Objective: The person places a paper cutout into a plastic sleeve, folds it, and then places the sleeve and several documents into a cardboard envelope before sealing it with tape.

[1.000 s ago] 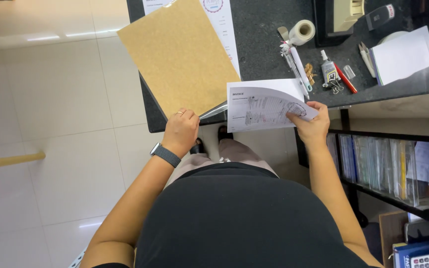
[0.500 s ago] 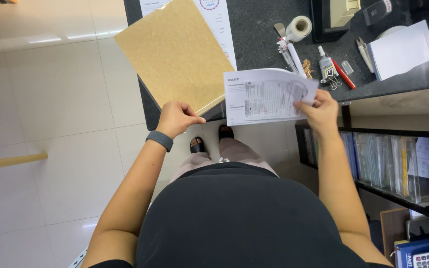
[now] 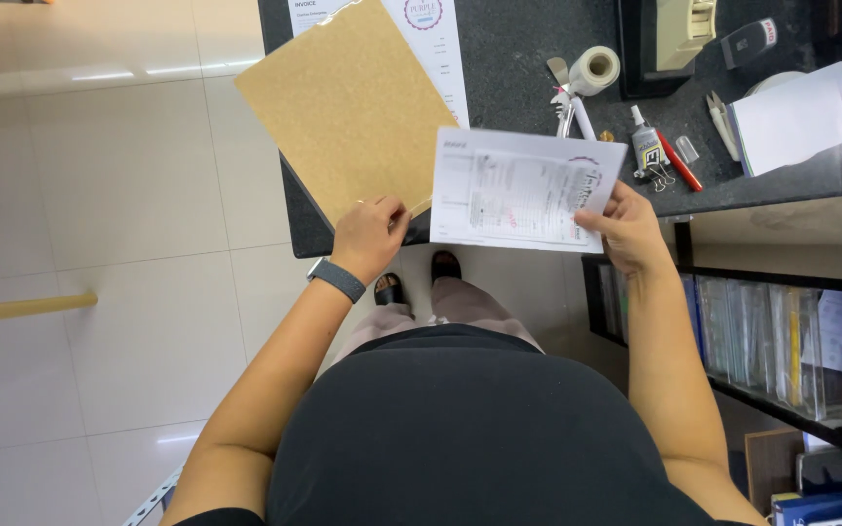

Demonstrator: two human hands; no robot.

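Right hand (image 3: 626,226) pinches the right edge of a printed sheet (image 3: 523,190), thumb on top, fingers closed underneath. The sheet is held flat over the front edge of the dark counter (image 3: 528,58). A second ago the same sheet sat lower and more curled, nearer the body; it now lies flatter and further out over the counter, its far corner near the glue bottle (image 3: 647,151).

Left hand (image 3: 370,234), band on the wrist (image 3: 337,280), is loosely curled with fingertips at the near corner of the brown cardboard envelope (image 3: 348,102). Whether it actually grips that corner or only touches it cannot be told. The hand was at the same corner before; the envelope has barely shifted.

Beyond the left hand, under the envelope, a white printed form (image 3: 436,44). Beyond the right hand: tape roll (image 3: 593,70), red pen (image 3: 679,161), and further right a white paper pad (image 3: 796,119). Below the right hand, shelves of files (image 3: 782,336).
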